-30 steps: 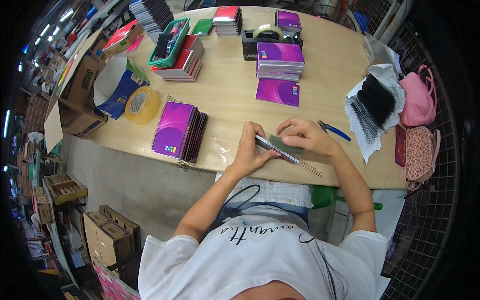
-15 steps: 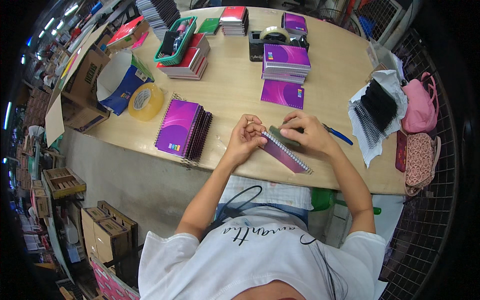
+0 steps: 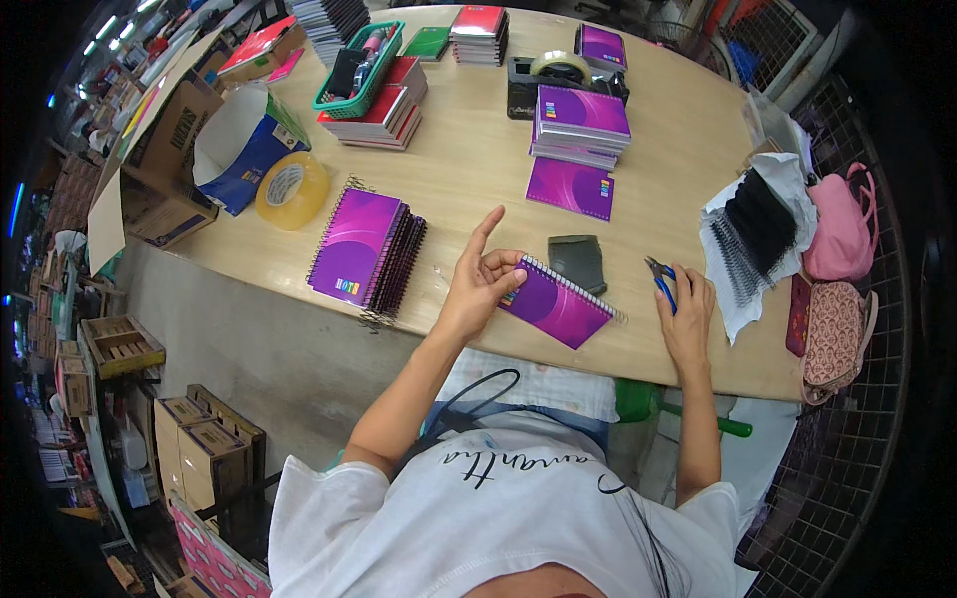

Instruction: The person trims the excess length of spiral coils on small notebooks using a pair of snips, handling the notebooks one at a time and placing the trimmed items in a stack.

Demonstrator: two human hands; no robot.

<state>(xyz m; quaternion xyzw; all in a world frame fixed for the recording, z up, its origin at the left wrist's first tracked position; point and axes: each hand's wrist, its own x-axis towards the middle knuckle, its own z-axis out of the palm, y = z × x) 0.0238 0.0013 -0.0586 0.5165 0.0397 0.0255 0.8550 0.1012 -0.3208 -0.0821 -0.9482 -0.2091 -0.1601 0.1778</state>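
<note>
My left hand [image 3: 482, 282] grips the left end of a purple spiral notebook [image 3: 558, 304] that lies near the front edge of the wooden table [image 3: 469, 169]; its index finger points up. My right hand [image 3: 686, 309] rests to the right of the notebook, fingers on the blue-handled pliers [image 3: 660, 279]. A dark grey cover sheet [image 3: 578, 261] lies just behind the notebook.
A stack of purple spiral notebooks [image 3: 367, 249] lies to the left, a yellow tape roll [image 3: 290, 188] beyond it. Further back are a purple notebook pile [image 3: 581, 125], a single purple cover [image 3: 570, 188], a tape dispenser [image 3: 558, 72] and a green basket [image 3: 362, 58]. Black binding coils on white paper [image 3: 753, 234] and pink bags [image 3: 837, 224] sit at right.
Both hands were together on the notebook's spiral. Now the right hand has moved off to the right onto the pliers, and the notebook lies purple cover up under the left hand.
</note>
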